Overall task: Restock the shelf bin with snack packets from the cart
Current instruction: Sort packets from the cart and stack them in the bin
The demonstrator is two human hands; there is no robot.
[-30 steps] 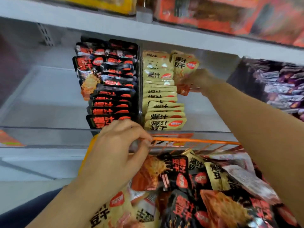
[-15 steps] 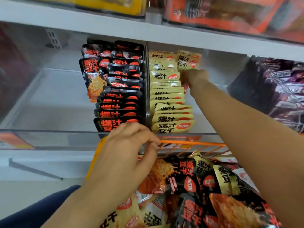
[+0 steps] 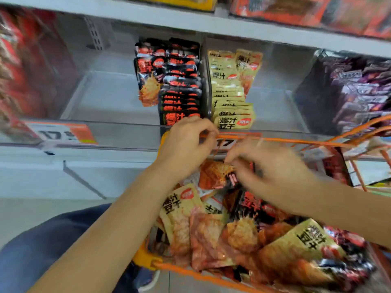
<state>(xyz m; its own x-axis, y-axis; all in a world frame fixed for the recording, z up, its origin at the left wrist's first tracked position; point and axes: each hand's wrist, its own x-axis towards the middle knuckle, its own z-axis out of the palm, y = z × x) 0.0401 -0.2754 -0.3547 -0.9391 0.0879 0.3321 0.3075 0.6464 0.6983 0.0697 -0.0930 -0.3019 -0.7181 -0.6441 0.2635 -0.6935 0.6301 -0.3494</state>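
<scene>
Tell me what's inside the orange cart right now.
The orange cart holds a loose heap of snack packets: yellow packets and black packets mixed. Both hands cover the far end, and the lower layers are hidden.

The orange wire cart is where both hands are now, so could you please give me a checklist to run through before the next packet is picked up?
1. Orange wire cart stocked with snack packets: ok.
2. Right hand over the black packet in the cart: ok.
3. Right hand's grip closed on a packet: cannot tell, blurred.
4. Left hand at the cart's rim, steadying: ok.
5. Room in the beige packet row on the shelf: cannot tell.
6. Black packet row upright: ok.
</scene>
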